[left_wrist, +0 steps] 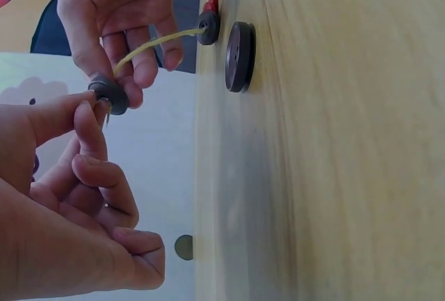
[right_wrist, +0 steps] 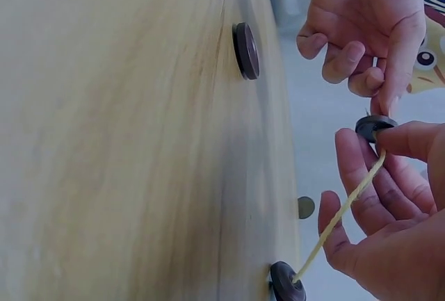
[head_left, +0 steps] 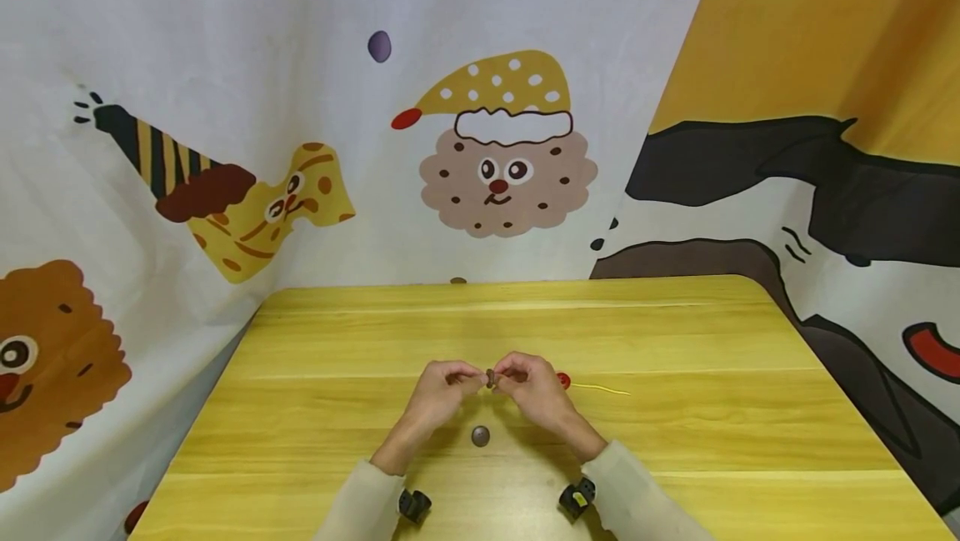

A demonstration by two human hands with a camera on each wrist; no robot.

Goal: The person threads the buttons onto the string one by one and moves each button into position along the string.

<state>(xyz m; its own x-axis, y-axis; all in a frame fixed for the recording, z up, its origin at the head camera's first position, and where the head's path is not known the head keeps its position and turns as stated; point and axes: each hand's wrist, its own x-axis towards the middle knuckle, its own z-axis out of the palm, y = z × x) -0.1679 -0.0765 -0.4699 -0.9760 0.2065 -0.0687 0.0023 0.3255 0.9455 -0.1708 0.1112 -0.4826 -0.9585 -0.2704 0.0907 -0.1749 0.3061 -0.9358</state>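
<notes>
In the head view my left hand [head_left: 437, 391] and right hand [head_left: 536, 391] meet over the table, with a small dark button [head_left: 491, 378] between their fingertips. My right thumb and fingers pinch this button [right_wrist: 375, 127]. The left fingertips pinch at its edge [left_wrist: 108, 94], where a thin string tip pokes out. Yellow string [left_wrist: 156, 41] runs from it to another dark button [left_wrist: 208, 28] standing against a red button [head_left: 562, 379]. Beyond the red one, the string's tail [head_left: 600, 388] lies on the wood. A larger loose brown button [head_left: 480, 436] lies nearer to me.
The wooden table [head_left: 300, 441] has a far edge backed by a printed cloth [head_left: 315, 66] with cartoon biscuits. Black wrist cameras [head_left: 414, 506] sit at both sleeves.
</notes>
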